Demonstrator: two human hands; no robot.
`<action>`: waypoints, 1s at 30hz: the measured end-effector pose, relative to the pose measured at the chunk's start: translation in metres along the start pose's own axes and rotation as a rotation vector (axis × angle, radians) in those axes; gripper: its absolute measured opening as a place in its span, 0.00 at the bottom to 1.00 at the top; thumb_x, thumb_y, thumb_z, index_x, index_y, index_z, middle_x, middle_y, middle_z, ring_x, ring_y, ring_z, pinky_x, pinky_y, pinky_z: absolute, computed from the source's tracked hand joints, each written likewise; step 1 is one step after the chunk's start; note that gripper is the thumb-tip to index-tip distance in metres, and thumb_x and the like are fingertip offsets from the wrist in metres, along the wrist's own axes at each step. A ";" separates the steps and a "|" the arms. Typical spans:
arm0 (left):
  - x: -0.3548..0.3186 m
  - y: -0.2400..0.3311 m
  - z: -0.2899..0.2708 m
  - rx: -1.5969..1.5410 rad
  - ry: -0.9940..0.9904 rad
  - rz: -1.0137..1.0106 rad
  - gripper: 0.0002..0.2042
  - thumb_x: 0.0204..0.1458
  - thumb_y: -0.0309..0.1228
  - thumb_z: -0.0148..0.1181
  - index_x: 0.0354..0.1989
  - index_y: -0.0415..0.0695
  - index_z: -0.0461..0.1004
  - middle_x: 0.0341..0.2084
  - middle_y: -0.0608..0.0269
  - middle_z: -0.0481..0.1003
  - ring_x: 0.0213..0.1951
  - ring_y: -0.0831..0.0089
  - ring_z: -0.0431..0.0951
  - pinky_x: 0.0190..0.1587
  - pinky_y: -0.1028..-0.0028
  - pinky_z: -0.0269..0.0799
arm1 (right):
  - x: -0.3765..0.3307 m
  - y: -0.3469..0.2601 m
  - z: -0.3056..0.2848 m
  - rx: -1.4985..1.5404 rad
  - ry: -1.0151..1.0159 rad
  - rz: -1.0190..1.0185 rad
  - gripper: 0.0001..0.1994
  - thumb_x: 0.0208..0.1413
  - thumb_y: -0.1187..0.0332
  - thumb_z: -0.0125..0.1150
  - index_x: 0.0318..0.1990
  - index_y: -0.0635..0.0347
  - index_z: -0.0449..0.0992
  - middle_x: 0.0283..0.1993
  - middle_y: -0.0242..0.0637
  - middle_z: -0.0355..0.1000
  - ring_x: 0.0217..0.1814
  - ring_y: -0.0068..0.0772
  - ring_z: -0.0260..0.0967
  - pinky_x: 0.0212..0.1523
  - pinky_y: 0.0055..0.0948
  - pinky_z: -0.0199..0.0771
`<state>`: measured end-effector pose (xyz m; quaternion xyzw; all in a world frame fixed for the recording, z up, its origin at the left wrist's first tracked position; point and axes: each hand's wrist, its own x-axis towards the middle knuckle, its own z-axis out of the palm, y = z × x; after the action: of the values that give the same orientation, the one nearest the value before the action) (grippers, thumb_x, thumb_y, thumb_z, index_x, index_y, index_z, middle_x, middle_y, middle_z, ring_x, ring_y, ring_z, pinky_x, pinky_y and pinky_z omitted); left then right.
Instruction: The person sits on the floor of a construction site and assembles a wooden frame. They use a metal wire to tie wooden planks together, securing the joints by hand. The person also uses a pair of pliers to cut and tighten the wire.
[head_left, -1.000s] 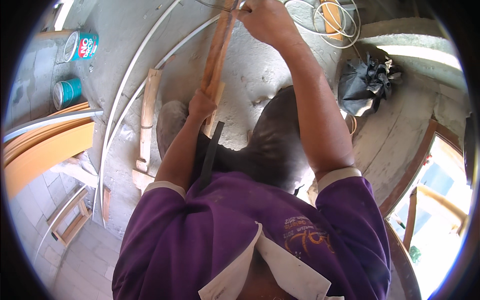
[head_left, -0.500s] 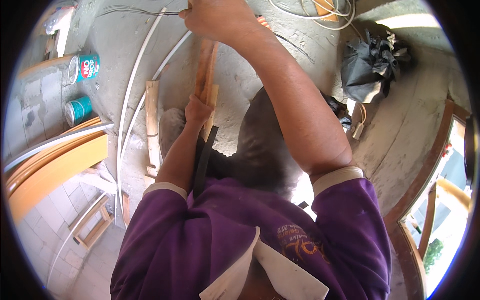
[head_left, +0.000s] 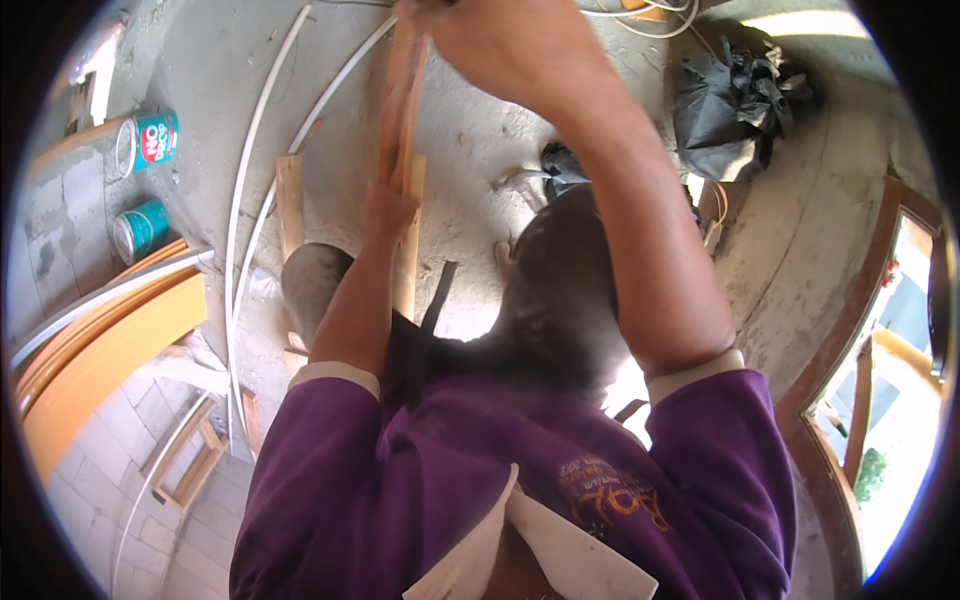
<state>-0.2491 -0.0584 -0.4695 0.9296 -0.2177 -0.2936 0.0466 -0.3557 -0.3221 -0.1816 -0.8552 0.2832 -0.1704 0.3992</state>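
My left hand point(head_left: 390, 210) is closed around a reddish-brown wooden strip point(head_left: 400, 110), which points away from me over the concrete floor. Beneath it lies a paler wooden batten point(head_left: 410, 262), partly covered by the hand and strip. At the strip's far end, my right hand point(head_left: 500, 45) is curled at the picture's top edge. Its fingers are partly cut off and blurred; a bit of something dark shows by them, too little to name. My knees are bent on either side of the batten.
Two pale pipes point(head_left: 262, 130) run along the floor at left, by another wooden piece point(head_left: 290, 205). Two teal cans point(head_left: 155, 140) and curved orange-brown boards point(head_left: 120, 325) sit further left. A crumpled black bag point(head_left: 735, 115) stands at right, near a wooden window frame point(head_left: 850, 330).
My right hand has shifted right and toward the top edge; the thin dark wires beside it are mostly out of view. My right knee has swung outward. The left hand keeps its grip.
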 end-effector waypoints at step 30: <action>-0.007 -0.003 0.000 -0.094 0.047 0.054 0.23 0.44 0.32 0.61 0.48 0.35 0.63 0.41 0.42 0.76 0.45 0.47 0.78 0.48 0.56 0.73 | -0.151 -0.109 -0.015 0.074 0.415 0.411 0.07 0.57 0.70 0.62 0.30 0.65 0.77 0.23 0.28 0.73 0.23 0.16 0.63 0.25 0.18 0.61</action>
<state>-0.2534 -0.0526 -0.4661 0.9267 -0.2276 -0.2804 0.1035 -0.4433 -0.1805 -0.0978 -0.7117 0.5196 -0.2675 0.3898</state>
